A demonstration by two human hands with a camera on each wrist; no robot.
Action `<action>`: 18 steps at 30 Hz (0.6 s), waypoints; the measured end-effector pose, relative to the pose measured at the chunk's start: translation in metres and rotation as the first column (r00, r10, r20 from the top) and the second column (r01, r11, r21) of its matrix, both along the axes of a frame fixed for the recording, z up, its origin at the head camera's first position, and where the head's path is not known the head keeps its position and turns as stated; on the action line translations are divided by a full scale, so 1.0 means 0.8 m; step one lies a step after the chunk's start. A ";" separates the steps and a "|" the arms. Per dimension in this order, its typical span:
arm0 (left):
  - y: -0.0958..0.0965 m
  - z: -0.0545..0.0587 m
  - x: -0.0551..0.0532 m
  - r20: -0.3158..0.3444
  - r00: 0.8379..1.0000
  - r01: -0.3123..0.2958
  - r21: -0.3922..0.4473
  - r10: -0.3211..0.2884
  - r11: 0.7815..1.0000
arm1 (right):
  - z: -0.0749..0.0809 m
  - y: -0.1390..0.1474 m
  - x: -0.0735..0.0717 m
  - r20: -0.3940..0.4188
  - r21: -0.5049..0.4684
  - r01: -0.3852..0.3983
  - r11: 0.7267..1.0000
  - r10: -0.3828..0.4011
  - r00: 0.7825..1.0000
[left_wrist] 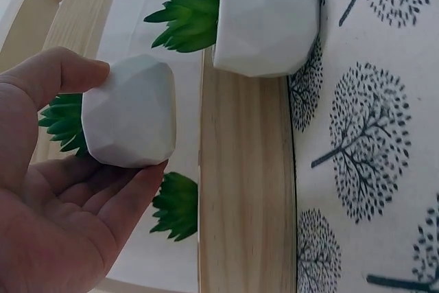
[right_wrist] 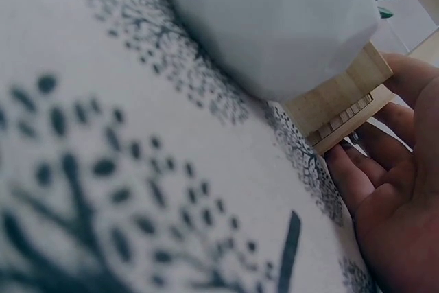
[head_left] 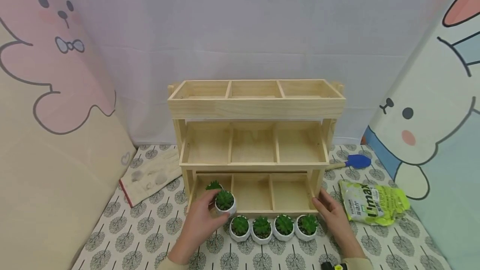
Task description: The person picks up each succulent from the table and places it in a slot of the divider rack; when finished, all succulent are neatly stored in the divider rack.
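Note:
My left hand (head_left: 204, 216) grips a white faceted pot with a green succulent (head_left: 226, 203), thumb on one side and fingers on the other. It is held over the front board of the bottom tray's left compartment. Behind it, another potted succulent (head_left: 214, 185) stands in that compartment, partly hidden. At the right end of the bottom tray, my right hand (head_left: 333, 216) holds the corner of the wooden rack (head_left: 256, 108), thumb and fingers around its edge. Several more potted succulents (head_left: 261, 228) line up on the cloth before the rack; one pot (right_wrist: 274, 25) looms large in the right wrist view.
The rack has three tiers, each divided into three compartments. A green and white bag (head_left: 373, 203) lies to the right, near a blue shovel (head_left: 358, 161) with a wooden handle. On the left are pale gloves (head_left: 150, 178) with a red edge. Tree-patterned cloth (head_left: 123, 228) covers the table.

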State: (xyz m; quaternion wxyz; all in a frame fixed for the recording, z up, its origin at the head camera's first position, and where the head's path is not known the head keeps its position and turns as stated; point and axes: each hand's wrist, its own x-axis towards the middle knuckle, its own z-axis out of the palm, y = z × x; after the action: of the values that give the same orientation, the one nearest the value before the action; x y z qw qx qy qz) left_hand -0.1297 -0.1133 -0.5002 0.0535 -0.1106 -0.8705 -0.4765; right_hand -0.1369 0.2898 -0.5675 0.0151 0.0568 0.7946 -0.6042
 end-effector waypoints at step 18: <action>0.045 -0.009 -0.036 0.059 0.994 0.096 -0.029 -0.094 0.995 | 0.002 -0.001 0.000 -0.011 -0.009 0.003 1.000 -0.003 1.000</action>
State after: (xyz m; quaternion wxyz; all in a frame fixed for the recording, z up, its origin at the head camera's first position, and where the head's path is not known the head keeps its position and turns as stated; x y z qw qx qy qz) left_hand -0.1585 -0.0777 -0.5076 0.0037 -0.1391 -0.8730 -0.4675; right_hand -0.1366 0.2887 -0.5661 0.0099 0.0545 0.7920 -0.6080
